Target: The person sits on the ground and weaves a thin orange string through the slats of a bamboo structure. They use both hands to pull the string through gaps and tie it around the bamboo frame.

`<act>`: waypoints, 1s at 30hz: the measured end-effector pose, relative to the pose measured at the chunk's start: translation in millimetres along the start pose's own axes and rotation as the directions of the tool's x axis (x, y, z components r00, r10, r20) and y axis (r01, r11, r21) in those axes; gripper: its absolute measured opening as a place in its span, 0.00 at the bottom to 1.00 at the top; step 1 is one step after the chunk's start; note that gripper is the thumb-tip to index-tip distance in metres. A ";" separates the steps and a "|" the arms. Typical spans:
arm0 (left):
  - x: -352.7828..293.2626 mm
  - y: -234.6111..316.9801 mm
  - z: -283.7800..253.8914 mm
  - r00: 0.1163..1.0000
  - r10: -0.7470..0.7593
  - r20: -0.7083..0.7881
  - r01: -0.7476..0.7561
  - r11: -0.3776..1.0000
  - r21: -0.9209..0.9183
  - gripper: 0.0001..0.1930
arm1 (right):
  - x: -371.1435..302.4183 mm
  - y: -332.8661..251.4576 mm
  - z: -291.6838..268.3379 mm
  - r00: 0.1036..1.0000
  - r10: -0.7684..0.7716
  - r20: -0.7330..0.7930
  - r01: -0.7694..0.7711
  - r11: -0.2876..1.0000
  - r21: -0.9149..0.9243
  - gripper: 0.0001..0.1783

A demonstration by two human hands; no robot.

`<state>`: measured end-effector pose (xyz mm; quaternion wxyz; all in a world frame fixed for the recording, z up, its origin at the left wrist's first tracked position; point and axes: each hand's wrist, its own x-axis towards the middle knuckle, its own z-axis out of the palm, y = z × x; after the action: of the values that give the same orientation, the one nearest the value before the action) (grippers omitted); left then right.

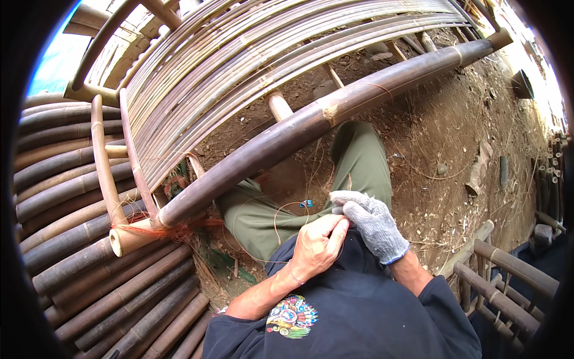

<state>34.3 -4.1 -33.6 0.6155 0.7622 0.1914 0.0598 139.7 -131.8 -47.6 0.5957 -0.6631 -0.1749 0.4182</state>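
Note:
My bare left hand [318, 244] is closed in a pinch in front of my dark shirt, its thumb and forefinger on a thin reddish-brown cord [275, 222]. Touching it, my right hand [372, 226] wears a grey knit glove and has its fingers bent together on the cord, though the exact grip is hidden. Loops of the cord curve out over my green trousers. Beyond my knees lies a thick dark bamboo pole [263, 145], the front rail of a bench-like frame with a slatted bamboo surface [239, 66]. Orange cord [143, 226] is tangled around the frame's near left corner.
Dark bamboo poles [113, 293] are stacked along the left. A small blue packet [306, 203] lies between my legs. Bare soil [430, 161] with shavings and scraps spreads to the right. Another bamboo frame [508, 293] stands at lower right, and cut poles [550, 173] lean at the far right.

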 end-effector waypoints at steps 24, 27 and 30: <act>64.2 -5.1 -49.7 0.788 -0.605 -0.111 0.048 0.241 -0.969 0.16 | -34.6 10.2 17.2 0.945 -0.017 -0.325 -0.097 0.939 -0.331 0.08; 57.9 -31.8 -55.1 0.861 -0.466 -0.203 -0.054 0.313 -0.948 0.17 | -35.6 11.5 14.2 0.953 -0.056 -0.297 -0.063 0.924 -0.376 0.07; 54.6 -14.1 -50.4 0.873 -0.399 -0.280 0.107 0.718 -0.688 0.16 | -32.7 9.1 10.7 0.941 -0.107 -0.321 -0.035 0.914 -0.405 0.07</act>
<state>64.9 64.4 -43.3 0.7896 0.4344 0.3877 0.1938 109.8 -150.8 -44.2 0.4744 -0.8300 -0.1656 0.2422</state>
